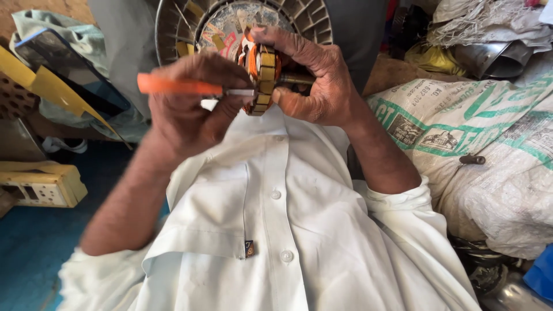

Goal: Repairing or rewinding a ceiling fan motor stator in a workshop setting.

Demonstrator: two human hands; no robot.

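Two big woven sacks (478, 144), white with green print, bulk up on the person's right, the largest things around, and a round finned fan housing (173, 29) stands just behind the raised hands. A white buttoned shirt (276, 230) fills the middle below them. Off to the left lie a yellow-edged dark panel (63, 75) and a pale yellow switch box (40, 184) on the blue floor (29, 247). The right hand (314, 78) is curled around a small motor stator (262, 72), thumb and fingertips gripping its yellowish laminated core with copper winding showing at the edge, held up in front of the chest. The left hand (190, 109) pinches an orange-handled tool (173, 85) between thumb and fingers, its pale metal tip touching the side of the core. Done well, I would judge, this calls for a firm, steady grip on the stator, the tip kept on the metal or slot and off the thin copper wire, with light pressure so it cannot slip toward the holding fingers.
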